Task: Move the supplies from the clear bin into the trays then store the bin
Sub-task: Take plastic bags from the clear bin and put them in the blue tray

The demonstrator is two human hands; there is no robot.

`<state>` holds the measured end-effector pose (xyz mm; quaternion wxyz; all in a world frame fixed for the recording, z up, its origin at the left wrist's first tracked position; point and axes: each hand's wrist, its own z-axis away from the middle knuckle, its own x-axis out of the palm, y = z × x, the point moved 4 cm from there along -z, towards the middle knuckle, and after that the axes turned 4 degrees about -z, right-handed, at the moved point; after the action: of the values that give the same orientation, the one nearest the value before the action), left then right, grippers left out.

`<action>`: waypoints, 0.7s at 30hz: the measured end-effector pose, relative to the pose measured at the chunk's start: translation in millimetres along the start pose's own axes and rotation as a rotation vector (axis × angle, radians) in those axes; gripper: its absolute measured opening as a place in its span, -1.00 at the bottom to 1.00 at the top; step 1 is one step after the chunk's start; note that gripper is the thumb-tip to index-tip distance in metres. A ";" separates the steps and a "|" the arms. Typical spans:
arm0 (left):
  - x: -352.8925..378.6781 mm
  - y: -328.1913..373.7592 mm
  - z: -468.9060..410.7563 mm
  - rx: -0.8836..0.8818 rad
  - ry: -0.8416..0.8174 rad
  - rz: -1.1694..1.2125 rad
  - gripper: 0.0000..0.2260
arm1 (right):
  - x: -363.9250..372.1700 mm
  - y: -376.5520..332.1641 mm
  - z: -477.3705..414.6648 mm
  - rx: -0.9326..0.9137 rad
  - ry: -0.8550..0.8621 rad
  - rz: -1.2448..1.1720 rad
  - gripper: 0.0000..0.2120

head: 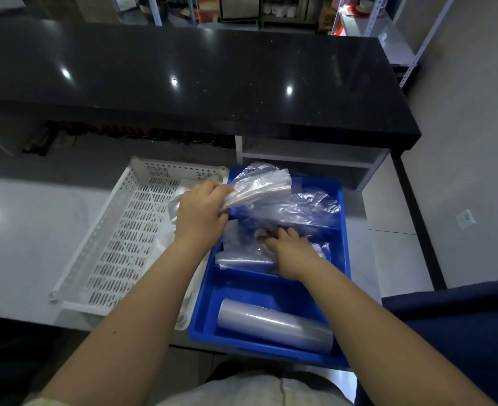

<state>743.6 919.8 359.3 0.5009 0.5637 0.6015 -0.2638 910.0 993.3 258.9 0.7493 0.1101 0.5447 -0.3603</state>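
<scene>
Sorting clear plastic supplies at a white worktop, as seen from a head-worn camera.

Near dead centre, left hand clenched around a bundle of clear plastic bags, fingers and thumb curled tight about its end, raised over the 11 o'clock corner of a blue tray. Blue tray at 5 o'clock of centre, split into three compartments.

Just toward 5 o'clock, right hand down in the middle compartment, bent fingers sunk among loose bags. Pinching or merely pressing them: impossible to tell.

In the far compartment, at 2 o'clock from the right hand, more crumpled bags. In the near compartment, at 6 o'clock, a roll of clear film lying on its side, well apart from both hands.

At 8 o'clock, just beside the blue tray, a white perforated tray, with something pale and translucent inside it behind the left hand, too hidden to name.

Across 12 o'clock, a glossy black counter with a white shelf beneath its right end. At 1 o'clock, metal shelving. At 3 o'clock, a wall socket. At 4 o'clock, dark blue fabric.
</scene>
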 end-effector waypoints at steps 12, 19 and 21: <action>-6.8 -6.7 9.5 -0.016 0.014 -0.018 -0.65 | -1.3 -7.9 -6.5 -0.060 0.156 0.086 -0.48; -28.0 -13.1 9.6 -0.018 0.072 -0.029 -0.62 | -18.1 -11.9 17.4 -0.151 0.324 0.120 -0.47; -30.2 -6.6 7.7 0.007 0.069 -0.021 -0.63 | -30.2 -13.3 30.4 -0.145 0.377 0.150 -0.48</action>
<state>735.6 898.9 382.1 0.4749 0.5681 0.6233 -0.2515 919.2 979.5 300.6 0.6649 0.1613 0.6899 -0.2365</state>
